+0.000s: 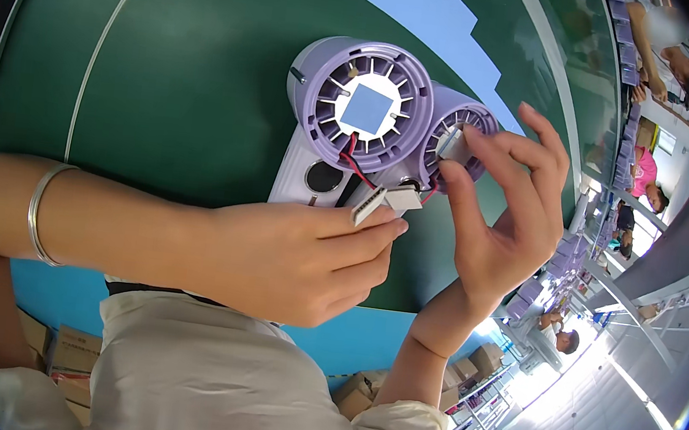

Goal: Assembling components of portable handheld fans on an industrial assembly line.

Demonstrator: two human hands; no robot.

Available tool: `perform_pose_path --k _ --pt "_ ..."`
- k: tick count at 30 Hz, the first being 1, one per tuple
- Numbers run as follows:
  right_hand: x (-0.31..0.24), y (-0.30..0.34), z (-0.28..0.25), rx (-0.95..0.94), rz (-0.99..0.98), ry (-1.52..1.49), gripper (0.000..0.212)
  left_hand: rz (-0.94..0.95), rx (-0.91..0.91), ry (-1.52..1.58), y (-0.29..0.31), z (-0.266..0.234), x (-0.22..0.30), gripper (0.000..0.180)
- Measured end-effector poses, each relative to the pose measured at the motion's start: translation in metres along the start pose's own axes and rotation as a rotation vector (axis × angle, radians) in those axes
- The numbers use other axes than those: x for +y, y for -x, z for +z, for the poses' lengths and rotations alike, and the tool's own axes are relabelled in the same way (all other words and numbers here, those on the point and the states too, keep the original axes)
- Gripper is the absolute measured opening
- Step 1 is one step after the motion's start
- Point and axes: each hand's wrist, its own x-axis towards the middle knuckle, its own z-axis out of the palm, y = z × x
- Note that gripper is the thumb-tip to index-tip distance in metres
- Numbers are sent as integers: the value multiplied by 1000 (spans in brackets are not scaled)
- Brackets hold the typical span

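Note:
Two purple handheld fans lie side by side over a green surface. The larger-looking fan [323, 102] shows its round, ribbed head, with a blue square on a white disc in the centre. My left hand [313, 262] is closed over the lower ends of both fans; its grip is partly hidden. At its fingers sit two small white plates [369, 206], joined by red and black wires [358, 166] to the fan heads. My right hand [508, 200] pinches a small, thin whitish pad [454, 145] between thumb and index finger, at the centre of the second fan [468, 110].
The green table [183, 69] carries a white line and a light blue sheet [411, 2] at the far side. Rows of purple parts [623, 153] stand at the right, with several people working beyond. Cardboard boxes [78, 350] are below the table's near edge.

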Motion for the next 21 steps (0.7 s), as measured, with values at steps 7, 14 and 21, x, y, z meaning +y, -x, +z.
perform_pose_path --k 7,14,21 --pt "9 0 -3 -54 -23 -61 34 6 -17 -17 -2 -1 3 25" --pt "11 -6 -2 -73 5 -178 31 -3 20 -2 -2 4 2 19" --pt "0 -19 0 -15 17 -159 27 -42 28 -12 2 -11 -1 18"
